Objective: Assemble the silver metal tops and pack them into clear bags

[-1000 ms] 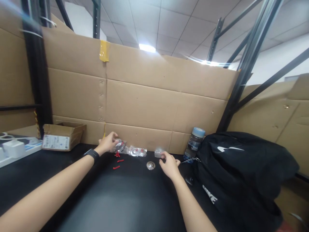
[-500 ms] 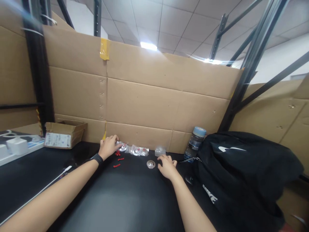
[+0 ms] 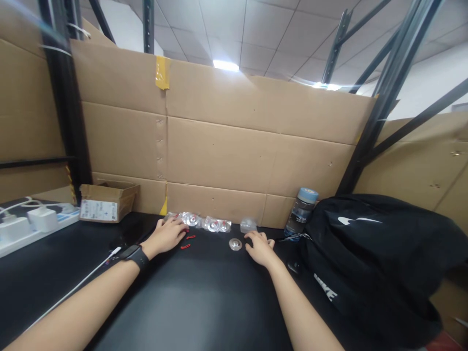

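Note:
My left hand [image 3: 165, 237], with a dark watch on its wrist, lies palm down at the left end of a row of clear packets [image 3: 190, 219] holding round silvery parts and red bits. Its fingers are stretched out over the tabletop and partly hide small red pieces. Close to its fingertips lie two small red loops [image 3: 185, 246]. My right hand [image 3: 261, 248] rests with bent fingers apart, holding nothing I can see. Just left of it is a round clear-and-silver disc [image 3: 235, 244]. Behind its fingers sits a clear plastic piece [image 3: 248, 224].
A black backpack [image 3: 380, 243] fills the right side, with a blue-capped bottle [image 3: 300, 212] beside it. At left stand an open cardboard box [image 3: 109, 202] and a white power strip [image 3: 54, 229]. A cardboard wall [image 3: 219, 156] closes off the back of the black table [image 3: 190, 302].
My left hand has moved from the end of the packets toward me, over the red pieces, and flattened. More packet shows behind it. The right hand stays beside the disc; the view shifted slightly.

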`<state>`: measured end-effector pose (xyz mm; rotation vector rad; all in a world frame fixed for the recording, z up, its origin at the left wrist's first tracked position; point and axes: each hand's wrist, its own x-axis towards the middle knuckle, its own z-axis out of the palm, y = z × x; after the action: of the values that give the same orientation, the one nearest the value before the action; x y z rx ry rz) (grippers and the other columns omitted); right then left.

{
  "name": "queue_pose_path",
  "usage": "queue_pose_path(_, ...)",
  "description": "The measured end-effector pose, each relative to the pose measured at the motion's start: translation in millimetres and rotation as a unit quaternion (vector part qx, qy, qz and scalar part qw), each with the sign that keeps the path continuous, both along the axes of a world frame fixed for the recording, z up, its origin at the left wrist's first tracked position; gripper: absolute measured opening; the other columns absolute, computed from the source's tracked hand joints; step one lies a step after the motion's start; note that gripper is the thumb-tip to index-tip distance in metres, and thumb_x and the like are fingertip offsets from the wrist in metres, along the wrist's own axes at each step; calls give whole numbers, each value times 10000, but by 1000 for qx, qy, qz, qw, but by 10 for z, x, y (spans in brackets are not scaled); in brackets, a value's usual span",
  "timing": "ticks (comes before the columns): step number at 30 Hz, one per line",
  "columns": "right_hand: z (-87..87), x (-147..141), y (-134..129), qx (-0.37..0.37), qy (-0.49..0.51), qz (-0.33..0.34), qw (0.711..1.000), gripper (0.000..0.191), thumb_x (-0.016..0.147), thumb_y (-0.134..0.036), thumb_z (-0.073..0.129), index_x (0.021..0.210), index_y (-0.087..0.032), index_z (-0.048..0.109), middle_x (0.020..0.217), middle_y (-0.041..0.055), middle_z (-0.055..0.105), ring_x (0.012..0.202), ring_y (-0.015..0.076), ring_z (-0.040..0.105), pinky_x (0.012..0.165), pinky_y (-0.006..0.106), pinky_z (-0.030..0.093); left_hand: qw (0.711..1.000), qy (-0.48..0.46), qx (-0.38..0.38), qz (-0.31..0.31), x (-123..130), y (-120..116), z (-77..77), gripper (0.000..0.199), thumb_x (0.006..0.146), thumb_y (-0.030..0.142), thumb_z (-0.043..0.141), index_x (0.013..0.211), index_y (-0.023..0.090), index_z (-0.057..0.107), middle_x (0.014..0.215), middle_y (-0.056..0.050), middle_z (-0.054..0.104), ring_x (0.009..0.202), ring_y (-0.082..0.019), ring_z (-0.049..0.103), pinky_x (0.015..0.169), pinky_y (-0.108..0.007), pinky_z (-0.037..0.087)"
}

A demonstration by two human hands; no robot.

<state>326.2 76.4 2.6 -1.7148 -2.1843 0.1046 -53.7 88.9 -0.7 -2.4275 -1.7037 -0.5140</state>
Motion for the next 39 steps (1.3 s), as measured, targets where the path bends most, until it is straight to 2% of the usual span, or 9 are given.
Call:
queue_pose_path(3,3,-2,19,-7,-14,-8,1000,301,901,-316,514,1175,-306,638,1360,37,617,1181,280,490,868,422,322,998,4,-63,-9,-93,-71,73,368,951,373,434,1189,292,703,1268,-102,672,1199,-317,587,957,-460,409)
queue_pose_path(10,-72,16,94,-12,-51,-33,998,388,948,-390,466,1291,-309,628,1512,46,509,1304,321,420,935,477,330,985,21,-157,-66,-243,-359,209,426,937,397,439,1297,324,656,1390,-85,606,1246,-309,584,995,-456,434)
queue_pose_path(14,-76,11,84,-16,-70,-35,997,416,993,-383,397,1361,-314,580,1516,50,506,1308,321,425,941,487,339,991,-1,-101,-92,-185,-447,233,391,945,418,455,1268,354,664,1376,-57,606,1259,-296,561,1003,-419,434)
queue_pose_path(23,141,-80,-71,64,-62,-31,996,420,980,-336,445,1380,-265,552,1491,101,522,1276,304,442,945,470,330,998,-23,-24,-52,-51,-441,281,230,916,369,537,1037,307,723,1144,-46,692,1124,-277,607,903,-385,427)
queue_pose_path(27,283,-247,-277,89,-38,57,994,391,967,-314,488,1340,-257,593,1434,106,578,1279,292,462,970,455,329,998,-27,-23,-43,-27,-464,264,194,903,350,569,981,313,743,1053,-46,709,1070,-284,617,881,-392,415)
queue_pose_path(32,375,-564,-592,29,-15,224,974,326,944,-299,568,1256,-281,662,1297,75,678,1186,263,560,1016,442,355,996,-45,-26,-71,41,-439,168,202,879,395,626,991,285,753,1073,-70,700,1090,-291,589,910,-399,407)
queue_pose_path(35,426,-696,-713,10,29,306,952,292,927,-294,611,1206,-308,696,1282,42,686,1196,243,580,1065,429,366,997,-38,-25,-70,99,-445,131,142,866,343,644,924,268,749,1054,-69,702,1078,-290,579,906,-401,395)
queue_pose_path(37,462,-722,-728,10,79,336,938,250,931,-286,608,1153,-303,720,1233,30,704,1160,218,611,1053,385,404,997,-31,-24,-69,131,-460,123,133,884,312,617,868,261,739,1026,-65,703,1058,-281,578,886,-394,387)
queue_pose_path(39,475,-693,-685,26,123,325,937,223,947,-267,571,1102,-277,731,1143,34,725,1086,197,643,1001,343,450,997,-24,-20,-69,150,-473,119,158,901,289,587,828,253,722,1000,-63,702,1040,-272,575,870,-389,377)
